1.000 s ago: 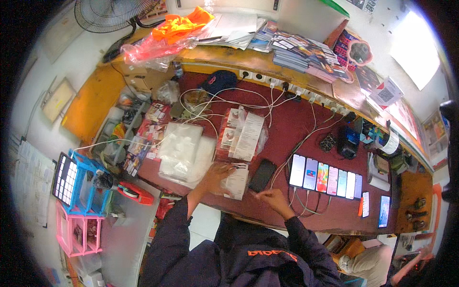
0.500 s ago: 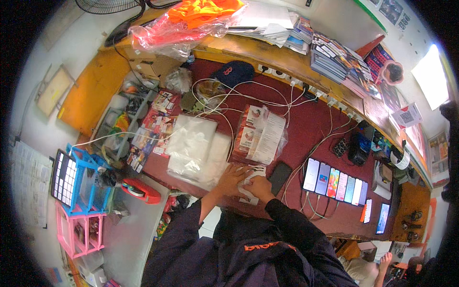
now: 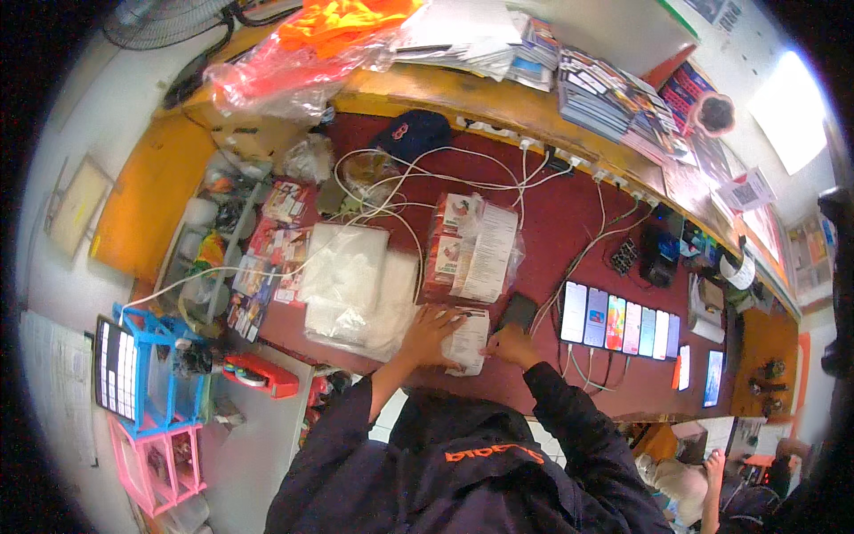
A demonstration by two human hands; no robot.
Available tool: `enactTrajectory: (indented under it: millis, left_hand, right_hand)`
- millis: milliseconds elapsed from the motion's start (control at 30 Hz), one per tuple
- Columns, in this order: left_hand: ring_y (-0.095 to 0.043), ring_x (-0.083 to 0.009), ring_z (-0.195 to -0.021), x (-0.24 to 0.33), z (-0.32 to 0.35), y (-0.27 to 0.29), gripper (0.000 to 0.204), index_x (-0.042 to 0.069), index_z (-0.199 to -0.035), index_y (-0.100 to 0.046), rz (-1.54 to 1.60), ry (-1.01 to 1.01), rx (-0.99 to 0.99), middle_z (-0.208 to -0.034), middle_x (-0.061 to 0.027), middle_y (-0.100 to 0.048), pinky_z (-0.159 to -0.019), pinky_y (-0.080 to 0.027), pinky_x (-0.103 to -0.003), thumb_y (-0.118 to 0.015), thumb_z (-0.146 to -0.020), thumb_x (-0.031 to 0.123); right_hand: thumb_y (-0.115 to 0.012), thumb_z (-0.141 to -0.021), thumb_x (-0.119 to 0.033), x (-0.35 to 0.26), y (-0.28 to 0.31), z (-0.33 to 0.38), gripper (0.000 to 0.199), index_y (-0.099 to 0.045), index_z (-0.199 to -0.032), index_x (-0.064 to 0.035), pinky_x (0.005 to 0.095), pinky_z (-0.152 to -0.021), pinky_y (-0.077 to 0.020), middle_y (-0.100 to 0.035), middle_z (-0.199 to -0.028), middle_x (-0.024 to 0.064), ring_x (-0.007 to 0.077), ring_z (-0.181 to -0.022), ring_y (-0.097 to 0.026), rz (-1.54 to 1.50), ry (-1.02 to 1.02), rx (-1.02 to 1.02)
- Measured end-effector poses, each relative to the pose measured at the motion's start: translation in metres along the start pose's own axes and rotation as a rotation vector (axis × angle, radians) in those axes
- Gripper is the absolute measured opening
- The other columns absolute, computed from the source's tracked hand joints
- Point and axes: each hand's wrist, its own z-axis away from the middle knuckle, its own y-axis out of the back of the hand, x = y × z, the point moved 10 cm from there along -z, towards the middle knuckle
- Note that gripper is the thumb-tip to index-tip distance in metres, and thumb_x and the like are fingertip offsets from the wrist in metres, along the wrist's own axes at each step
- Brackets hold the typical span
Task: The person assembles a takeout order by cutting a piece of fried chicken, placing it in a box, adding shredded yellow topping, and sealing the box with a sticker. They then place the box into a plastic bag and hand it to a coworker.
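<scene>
The left hand (image 3: 430,334) lies flat, fingers spread, on the near left part of a small clear packet (image 3: 464,336) with a white printed sheet inside, while the right hand (image 3: 507,343) pinches its right edge with curled fingers. The packet rests on the dark red worktop (image 3: 569,214), close to the near edge, its long axis running away from the person and tilted slightly to the right, toward a larger stack of similar packets (image 3: 471,245) just beyond it. A dark phone (image 3: 517,311) lies face-down just right of the packet, beside the right hand. Farther right, a row of lit phones (image 3: 620,322) stands side by side. Left of the hands lies a pile of clear plastic bags (image 3: 349,280), crossed by white cables (image 3: 391,182).
</scene>
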Motion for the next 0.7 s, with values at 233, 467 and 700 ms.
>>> enactTrajectory:
  millis: [233,467,700]
  left_hand:
    - [-0.041,-0.0351,-0.135,0.008,-0.004,0.002,0.109,0.016,-0.142,-0.051,-0.007,-0.057,0.025,-0.15,-0.0048,-0.045,-0.114,-0.025,-0.058,-0.08,-0.051,0.067]
    - [-0.043,-0.0364,-0.13,0.023,-0.011,0.01,0.107,0.011,-0.135,-0.058,-0.085,-0.112,0.081,-0.144,-0.0069,-0.049,-0.111,-0.026,-0.057,-0.077,-0.05,0.074]
    - [-0.039,-0.0405,-0.133,0.016,-0.014,-0.003,0.109,0.009,-0.138,-0.053,-0.092,-0.052,0.005,-0.146,-0.0093,-0.047,-0.111,-0.024,-0.059,-0.076,-0.054,0.074]
  right_hand:
    - [-0.072,-0.071,-0.035,0.009,-0.017,-0.02,0.028,-0.072,-0.084,-0.011,0.057,-0.079,-0.0448,-0.068,-0.098,0.0129,0.0334,-0.099,-0.064,0.046,0.146,0.151]
    - [-0.067,-0.074,-0.023,-0.009,0.001,-0.022,0.029,-0.067,-0.097,-0.0051,0.0539,-0.089,-0.0415,-0.067,-0.101,0.0116,0.0284,-0.105,-0.062,0.254,0.143,0.256]
    - [-0.076,-0.069,-0.035,0.017,0.02,0.01,0.064,-0.06,-0.125,-0.0073,0.0602,-0.095,-0.0385,-0.058,-0.12,0.0191,0.0347,-0.115,-0.056,-0.135,-0.402,0.326]
